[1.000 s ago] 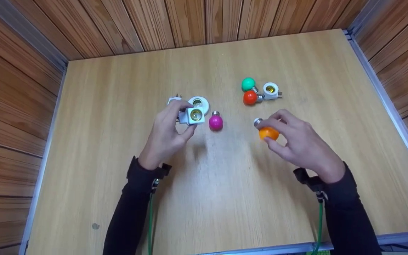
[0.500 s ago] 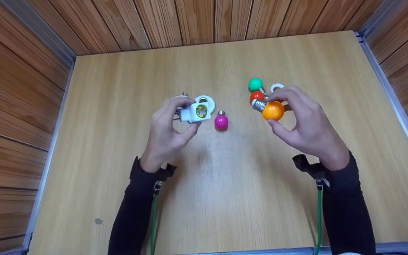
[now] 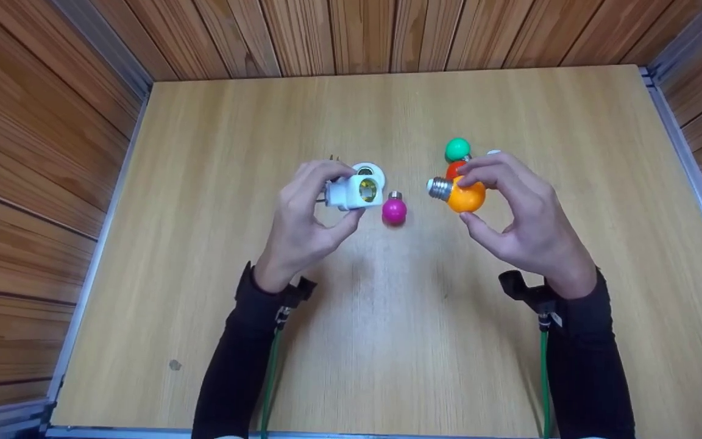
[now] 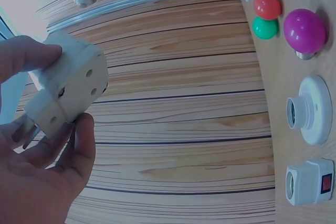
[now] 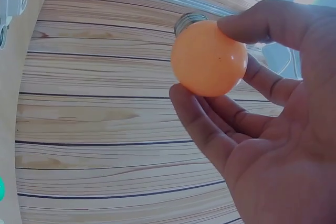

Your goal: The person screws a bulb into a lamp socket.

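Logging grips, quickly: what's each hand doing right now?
Left hand: holding a white plug-in socket between thumb and fingers.
Right hand: holding the orange bulb, its metal base uncovered.

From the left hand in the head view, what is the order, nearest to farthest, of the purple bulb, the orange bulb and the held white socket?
1. White socket: gripped by the left hand.
2. Purple bulb: on the table, to the right of this hand.
3. Orange bulb: farther right, in the right hand.
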`<move>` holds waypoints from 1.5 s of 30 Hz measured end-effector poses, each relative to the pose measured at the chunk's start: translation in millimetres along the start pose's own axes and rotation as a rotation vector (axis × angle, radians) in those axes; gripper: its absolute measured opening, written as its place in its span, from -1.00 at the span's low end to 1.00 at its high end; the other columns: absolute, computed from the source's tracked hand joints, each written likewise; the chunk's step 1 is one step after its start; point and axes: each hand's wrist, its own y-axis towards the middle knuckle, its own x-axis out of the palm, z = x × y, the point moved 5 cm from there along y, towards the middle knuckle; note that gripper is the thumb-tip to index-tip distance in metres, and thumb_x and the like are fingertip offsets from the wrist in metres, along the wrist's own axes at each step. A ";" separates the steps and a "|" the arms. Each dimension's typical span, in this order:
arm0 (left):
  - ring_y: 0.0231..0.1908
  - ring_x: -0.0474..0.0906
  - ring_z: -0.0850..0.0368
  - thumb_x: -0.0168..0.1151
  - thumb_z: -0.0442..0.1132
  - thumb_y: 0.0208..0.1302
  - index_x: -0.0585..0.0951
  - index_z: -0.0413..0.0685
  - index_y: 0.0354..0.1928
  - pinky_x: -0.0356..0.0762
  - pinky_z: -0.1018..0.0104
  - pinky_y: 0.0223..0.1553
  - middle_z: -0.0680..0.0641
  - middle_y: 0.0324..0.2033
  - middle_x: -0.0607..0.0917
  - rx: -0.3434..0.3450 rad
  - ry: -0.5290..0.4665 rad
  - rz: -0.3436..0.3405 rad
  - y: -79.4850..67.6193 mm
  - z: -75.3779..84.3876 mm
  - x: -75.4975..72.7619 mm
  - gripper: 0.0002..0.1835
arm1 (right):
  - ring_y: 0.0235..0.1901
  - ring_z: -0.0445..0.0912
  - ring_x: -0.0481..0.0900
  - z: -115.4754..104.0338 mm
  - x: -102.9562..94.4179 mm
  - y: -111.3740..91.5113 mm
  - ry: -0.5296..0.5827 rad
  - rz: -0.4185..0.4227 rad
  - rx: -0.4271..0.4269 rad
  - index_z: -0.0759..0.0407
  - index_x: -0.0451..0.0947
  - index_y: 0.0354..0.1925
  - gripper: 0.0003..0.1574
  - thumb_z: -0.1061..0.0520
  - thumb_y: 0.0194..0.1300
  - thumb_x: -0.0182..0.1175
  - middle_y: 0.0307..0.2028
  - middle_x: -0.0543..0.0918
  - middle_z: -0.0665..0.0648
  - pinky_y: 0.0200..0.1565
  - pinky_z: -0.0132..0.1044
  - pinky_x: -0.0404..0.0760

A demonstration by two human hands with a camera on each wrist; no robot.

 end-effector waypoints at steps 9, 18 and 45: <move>0.02 0.64 0.01 0.53 -0.24 0.19 0.71 -0.11 0.14 0.65 0.32 0.02 -0.15 0.01 0.75 -0.031 -0.001 -0.051 -1.8 -1.6 5.4 -0.55 | 0.06 0.06 0.67 -1.9 7.7 2.8 0.061 0.057 -0.062 0.32 0.71 -0.03 -0.60 0.43 0.10 0.42 0.02 0.71 0.37 0.26 -0.54 0.58; 0.03 0.64 0.04 0.53 -0.32 0.18 0.71 -0.11 0.13 0.71 0.35 0.01 -0.17 0.04 0.71 -0.049 -0.046 -0.098 -2.6 -2.6 9.7 -0.56 | 0.06 -0.03 0.68 0.7 16.8 2.6 0.100 0.077 -0.082 0.33 0.73 -0.05 -0.57 0.44 0.05 0.43 0.02 0.69 0.40 0.24 -0.58 0.62; -0.04 0.65 0.02 0.54 -0.28 0.23 0.61 -0.27 0.21 0.72 0.15 -0.08 -0.18 0.09 0.78 -0.022 -0.200 -0.054 -5.2 5.1 14.4 -0.48 | 0.14 -0.09 0.67 -7.8 29.7 2.3 0.232 0.070 -0.136 0.46 0.63 0.01 -0.45 0.52 -0.02 0.48 0.03 0.65 0.43 0.27 -0.44 0.69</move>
